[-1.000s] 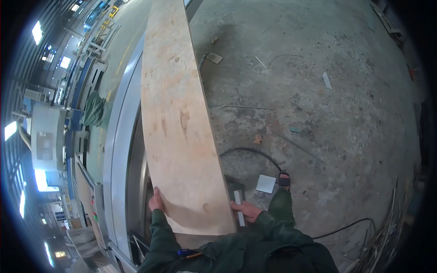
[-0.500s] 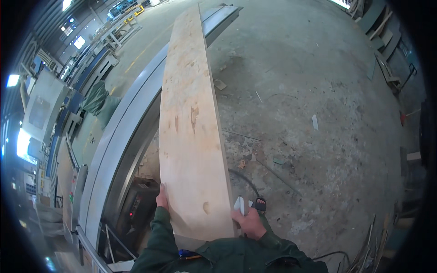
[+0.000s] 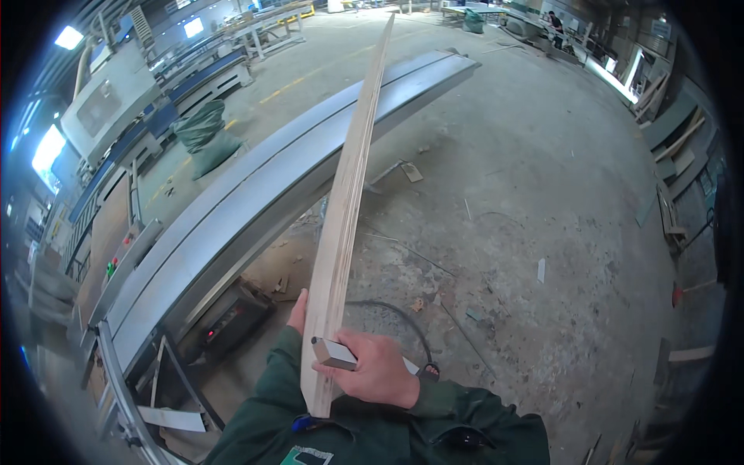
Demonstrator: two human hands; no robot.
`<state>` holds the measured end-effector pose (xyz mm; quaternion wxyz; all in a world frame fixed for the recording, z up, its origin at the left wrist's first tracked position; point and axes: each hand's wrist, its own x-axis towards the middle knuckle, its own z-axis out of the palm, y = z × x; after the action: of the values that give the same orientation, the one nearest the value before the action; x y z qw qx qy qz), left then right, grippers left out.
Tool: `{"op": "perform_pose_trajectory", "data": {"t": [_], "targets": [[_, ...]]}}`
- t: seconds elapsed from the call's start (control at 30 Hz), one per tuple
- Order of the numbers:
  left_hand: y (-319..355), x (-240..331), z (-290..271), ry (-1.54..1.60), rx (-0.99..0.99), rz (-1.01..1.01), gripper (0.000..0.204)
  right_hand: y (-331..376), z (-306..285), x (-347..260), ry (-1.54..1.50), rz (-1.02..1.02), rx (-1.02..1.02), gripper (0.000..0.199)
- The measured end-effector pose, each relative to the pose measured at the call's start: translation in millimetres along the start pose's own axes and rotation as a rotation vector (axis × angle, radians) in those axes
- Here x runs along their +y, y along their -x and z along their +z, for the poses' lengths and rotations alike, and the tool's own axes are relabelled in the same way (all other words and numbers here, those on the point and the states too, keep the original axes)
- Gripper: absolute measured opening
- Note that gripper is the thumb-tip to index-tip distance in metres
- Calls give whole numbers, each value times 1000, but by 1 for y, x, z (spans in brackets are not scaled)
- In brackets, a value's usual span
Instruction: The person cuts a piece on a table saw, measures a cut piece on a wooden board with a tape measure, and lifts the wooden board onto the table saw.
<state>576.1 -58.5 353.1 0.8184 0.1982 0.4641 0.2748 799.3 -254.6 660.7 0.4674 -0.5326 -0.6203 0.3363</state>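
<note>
A long plywood board [image 3: 339,240] is tipped up on its narrow side, so its layered edge faces me. Its near end is close to my body, and it stretches away across the metal machine table [image 3: 256,170]. My left hand [image 3: 297,311] grips the board's left side near this end; most of its fingers are hidden behind the wood. Closed around a small rectangular block [image 3: 335,354] with a grey top and a brown face is my right hand [image 3: 380,370]. That block lies against the board's layered edge.
A metal frame [image 3: 116,380] stands at the lower left, by a dark box with a red light [image 3: 232,314]. Beyond the table sits a green sack [image 3: 205,139]. A black hose [image 3: 403,314], thin strips and scraps lie on the concrete floor. Boards [image 3: 682,132] lean at the right.
The board has turned from showing its broad face to standing on its narrow side. My right hand has moved left with the block, onto the board's edge. The view has shifted too.
</note>
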Motion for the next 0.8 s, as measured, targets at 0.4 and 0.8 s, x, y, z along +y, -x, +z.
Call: {"op": "perform_pose_trajectory", "data": {"t": [0.4,0.8], "targets": [[113,22,85,-209,56,183,63,-45,59,-4,-280,10,59,30],[69,4,43,-81,-208,129,61,-48,70,2,-425,29,80,31]]}}
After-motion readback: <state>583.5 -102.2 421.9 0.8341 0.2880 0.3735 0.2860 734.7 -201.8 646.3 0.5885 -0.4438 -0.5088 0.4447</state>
